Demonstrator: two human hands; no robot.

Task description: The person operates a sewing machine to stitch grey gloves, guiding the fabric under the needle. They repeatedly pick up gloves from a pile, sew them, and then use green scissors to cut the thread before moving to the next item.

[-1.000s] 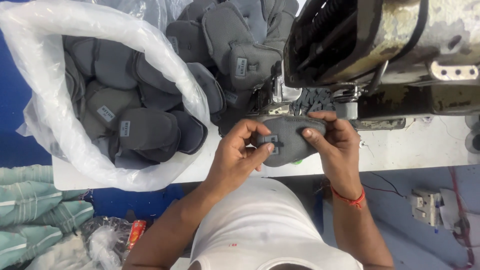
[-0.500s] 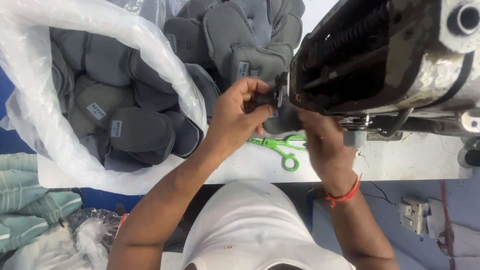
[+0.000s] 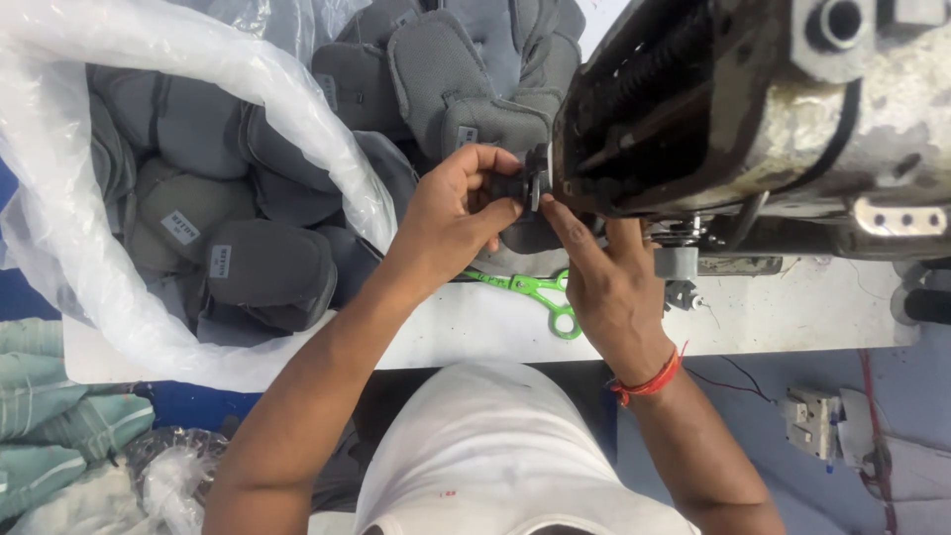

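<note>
My left hand (image 3: 458, 213) pinches a dark grey fabric shoe piece (image 3: 525, 234) right at the left end of the sewing machine head (image 3: 753, 109). My right hand (image 3: 606, 277) holds the same piece from the right and below, fingers pointing up at the machine. Part of the piece is hidden behind both hands. A red thread band (image 3: 649, 378) circles my right wrist. Green-handled snips (image 3: 535, 290) lie on the white table (image 3: 792, 307) just below my hands.
A large clear plastic bag (image 3: 89, 248) at the left holds several grey shoe pieces (image 3: 263, 277). More grey pieces (image 3: 466, 89) are piled behind my hands. Folded green cloth (image 3: 40, 436) lies at lower left, and a white electrical box (image 3: 812, 421) sits below the table at right.
My hands lifted the grey piece off the table and brought it up against the machine head. The green snips, hidden a second ago, now show on the table.
</note>
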